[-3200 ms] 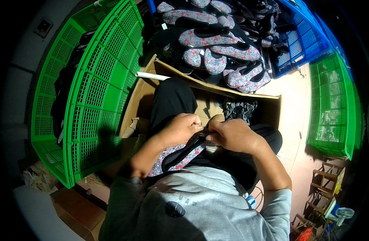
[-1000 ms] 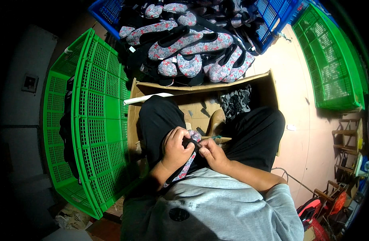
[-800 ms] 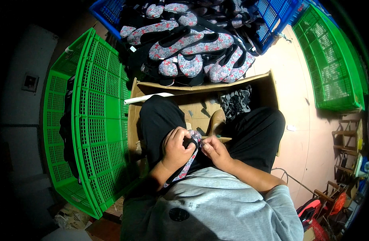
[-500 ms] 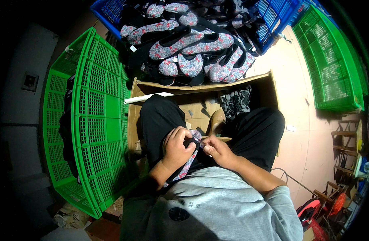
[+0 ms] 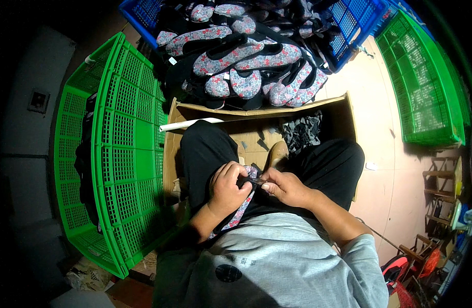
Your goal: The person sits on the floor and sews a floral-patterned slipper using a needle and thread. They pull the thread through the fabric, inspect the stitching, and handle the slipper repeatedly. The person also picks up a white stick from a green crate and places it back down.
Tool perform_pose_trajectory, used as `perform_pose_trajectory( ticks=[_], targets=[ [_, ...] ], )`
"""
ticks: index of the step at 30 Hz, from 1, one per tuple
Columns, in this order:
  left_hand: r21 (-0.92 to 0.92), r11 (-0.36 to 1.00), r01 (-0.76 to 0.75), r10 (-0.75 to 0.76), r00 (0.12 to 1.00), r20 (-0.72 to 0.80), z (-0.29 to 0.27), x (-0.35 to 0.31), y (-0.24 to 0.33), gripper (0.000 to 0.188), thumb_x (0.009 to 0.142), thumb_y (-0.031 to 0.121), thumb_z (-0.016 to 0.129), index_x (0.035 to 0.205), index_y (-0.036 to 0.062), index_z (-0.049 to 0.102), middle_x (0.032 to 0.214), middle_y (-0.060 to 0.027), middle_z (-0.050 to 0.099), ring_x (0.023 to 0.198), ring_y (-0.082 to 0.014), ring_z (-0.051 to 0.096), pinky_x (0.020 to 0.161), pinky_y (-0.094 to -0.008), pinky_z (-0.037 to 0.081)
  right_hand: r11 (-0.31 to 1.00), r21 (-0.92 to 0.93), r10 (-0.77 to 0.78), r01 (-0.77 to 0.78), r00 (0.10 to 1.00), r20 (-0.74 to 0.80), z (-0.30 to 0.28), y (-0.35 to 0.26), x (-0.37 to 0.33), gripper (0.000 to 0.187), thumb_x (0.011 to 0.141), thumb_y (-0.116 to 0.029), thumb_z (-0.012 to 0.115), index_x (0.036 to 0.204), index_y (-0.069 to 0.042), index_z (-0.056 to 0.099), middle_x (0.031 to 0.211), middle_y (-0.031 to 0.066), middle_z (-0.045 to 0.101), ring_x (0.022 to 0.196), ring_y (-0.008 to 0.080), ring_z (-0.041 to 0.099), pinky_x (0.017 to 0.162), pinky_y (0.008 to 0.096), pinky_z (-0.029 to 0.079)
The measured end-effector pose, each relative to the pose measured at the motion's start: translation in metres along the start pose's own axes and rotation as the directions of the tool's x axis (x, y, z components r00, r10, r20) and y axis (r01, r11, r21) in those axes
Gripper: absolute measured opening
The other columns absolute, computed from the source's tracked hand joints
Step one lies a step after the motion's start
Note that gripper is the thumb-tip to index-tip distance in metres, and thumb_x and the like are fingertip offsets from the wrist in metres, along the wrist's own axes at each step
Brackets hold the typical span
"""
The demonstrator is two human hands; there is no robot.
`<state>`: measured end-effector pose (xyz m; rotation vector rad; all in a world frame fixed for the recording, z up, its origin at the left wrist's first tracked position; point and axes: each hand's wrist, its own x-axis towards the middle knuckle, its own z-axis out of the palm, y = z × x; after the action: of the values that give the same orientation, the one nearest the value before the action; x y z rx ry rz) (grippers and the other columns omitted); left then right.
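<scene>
Over my lap, my left hand (image 5: 227, 187) is closed around a floral fabric shoe upper (image 5: 242, 211) with black edging. Its patterned strip runs down from under the fingers toward my shirt, and part of it is hidden by the hand. My right hand (image 5: 288, 189) pinches a small, thin dark tool (image 5: 257, 181) between thumb and fingers. The tool's tip touches or lies very close to the black edging beside my left thumb. Its exact kind is too small to make out.
Ahead stands an open cardboard box (image 5: 267, 111) with dark fabric scraps (image 5: 303, 132) inside. Beyond it are heaped floral shoe uppers (image 5: 244, 82) and a blue crate (image 5: 356, 23). Green crates stand left (image 5: 125, 138) and right (image 5: 426, 82). A white tube (image 5: 190, 124) lies across the box's left edge.
My right hand has shifted slightly right, and more of the dark tool shows between the hands. My left hand keeps its hold on the shoe upper.
</scene>
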<state>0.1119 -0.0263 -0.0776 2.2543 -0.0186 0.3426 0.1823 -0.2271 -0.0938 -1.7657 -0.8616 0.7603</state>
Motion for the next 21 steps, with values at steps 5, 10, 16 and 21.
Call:
perform_pose_trajectory(
  ticks=[5, 10, 16, 21],
  targets=[
    [-0.004, 1.000, -0.007, 0.007, 1.000, -0.001, -0.0007, 0.0004, 0.0004, 0.025, 0.062, -0.001, 0.068, 0.080, 0.0046, 0.051, 0.078, -0.0108, 0.057, 0.073, -0.0327, 0.059, 0.066, -0.0398, 0.048, 0.998, -0.051, -0.028, 0.028, 1.000, -0.003, -0.0017, -0.0008, 0.0031, 0.027, 0.098, -0.031, 0.055, 0.104, -0.005, 0.052, 0.085, 0.0172, 0.063, 0.079, 0.0386, 0.064, 0.065, 0.0439, 0.049],
    [-0.009, 1.000, 0.001, -0.001, 1.000, 0.007, -0.0009, 0.0004, -0.0002, 0.025, 0.063, -0.001, 0.069, 0.080, 0.0046, 0.051, 0.078, -0.0108, 0.057, 0.073, -0.0328, 0.059, 0.066, -0.0397, 0.048, 0.997, -0.072, -0.023, 0.022, 1.000, -0.005, -0.0022, -0.0004, 0.0044, 0.028, 0.097, -0.032, 0.055, 0.104, -0.005, 0.052, 0.085, 0.0167, 0.064, 0.079, 0.0384, 0.064, 0.065, 0.0444, 0.049],
    [-0.008, 1.000, 0.007, -0.007, 1.000, 0.014, -0.0001, -0.0001, -0.0017, 0.025, 0.063, 0.000, 0.069, 0.081, 0.0046, 0.052, 0.078, -0.0108, 0.057, 0.074, -0.0329, 0.059, 0.067, -0.0399, 0.049, 0.996, -0.090, 0.007, -0.007, 1.000, 0.002, -0.0040, -0.0014, 0.0051, 0.027, 0.097, -0.032, 0.056, 0.103, -0.006, 0.053, 0.085, 0.0165, 0.065, 0.079, 0.0384, 0.064, 0.065, 0.0446, 0.049],
    [-0.005, 1.000, 0.012, -0.012, 1.000, 0.018, -0.0001, 0.0003, -0.0010, 0.024, 0.063, 0.000, 0.069, 0.081, 0.0049, 0.052, 0.078, -0.0104, 0.057, 0.074, -0.0328, 0.059, 0.067, -0.0402, 0.049, 0.994, -0.108, -0.006, 0.003, 0.999, -0.034, -0.0025, 0.0015, 0.0049, 0.026, 0.096, -0.031, 0.058, 0.103, -0.006, 0.053, 0.086, 0.0171, 0.065, 0.080, 0.0380, 0.065, 0.065, 0.0441, 0.049]
  ],
)
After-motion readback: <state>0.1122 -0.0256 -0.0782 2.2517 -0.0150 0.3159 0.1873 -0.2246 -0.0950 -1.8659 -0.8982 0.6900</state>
